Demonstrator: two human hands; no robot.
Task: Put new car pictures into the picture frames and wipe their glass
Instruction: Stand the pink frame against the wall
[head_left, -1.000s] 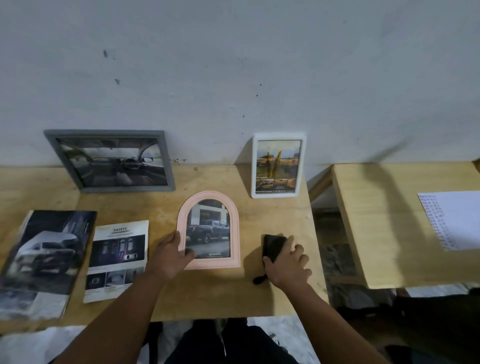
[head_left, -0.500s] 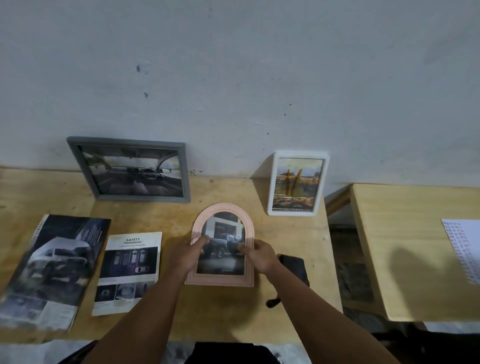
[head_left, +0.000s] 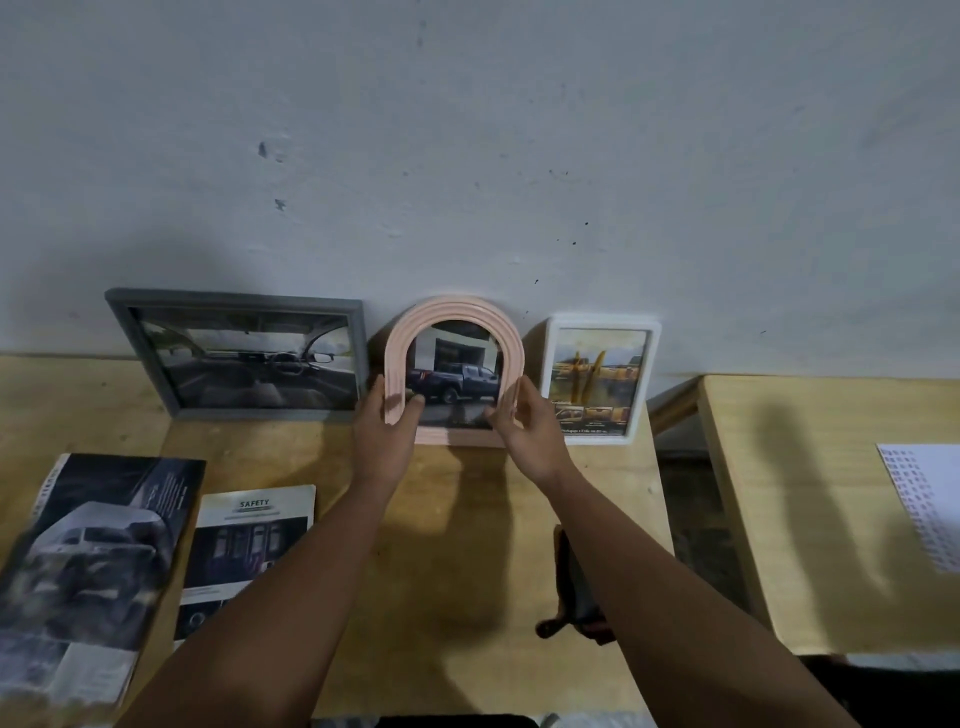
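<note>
A pink arched frame (head_left: 453, 318) with a dark pickup picture stands upright at the wall, between a grey frame (head_left: 239, 304) showing a car interior and a white frame (head_left: 602, 323) with a yellow car picture. My left hand (head_left: 387, 426) grips the pink frame's left edge, thumb on the front. My right hand (head_left: 530, 426) grips its right edge. A black cloth (head_left: 574, 587) lies on the wooden table (head_left: 457, 545) near the front, partly hidden by my right forearm.
Two car brochures lie at the left: a large dark one (head_left: 88, 561) and a smaller one headed SAFETY (head_left: 249, 545). A second wooden table (head_left: 810, 493) stands to the right across a gap, with a white printed sheet (head_left: 924, 499) on it.
My right hand left the black cloth and joined the left on the pink frame. Both hands lifted the frame from lying flat and moved it back to stand against the wall.
</note>
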